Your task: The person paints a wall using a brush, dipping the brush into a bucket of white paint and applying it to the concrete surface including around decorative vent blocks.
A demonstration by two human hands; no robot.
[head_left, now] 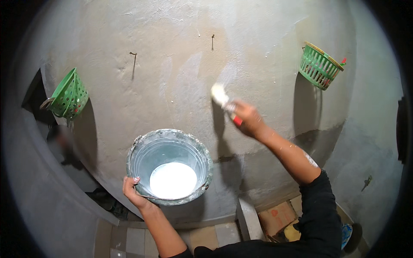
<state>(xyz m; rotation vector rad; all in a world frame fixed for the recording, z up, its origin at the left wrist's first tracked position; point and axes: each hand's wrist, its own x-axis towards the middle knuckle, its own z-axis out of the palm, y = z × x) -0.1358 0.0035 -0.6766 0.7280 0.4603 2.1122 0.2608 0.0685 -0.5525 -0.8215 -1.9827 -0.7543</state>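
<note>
My left hand grips the near left rim of a dark, paint-splattered bucket, its thumb hooked over the edge. White paint lies in the bottom, and the wire handle hangs along the near side. My right hand is closed around a paintbrush with white-coated bristles and a red part at the handle. Held up before the patchy grey wall, the brush is blurred; whether its bristles touch the wall I cannot tell. White smears mark my right forearm.
A green basket hangs at the left and another green basket at the right. Two nails stick out of the wall between them. Low at the right, a short partition stands beside a cardboard box. Tiles cover the floor.
</note>
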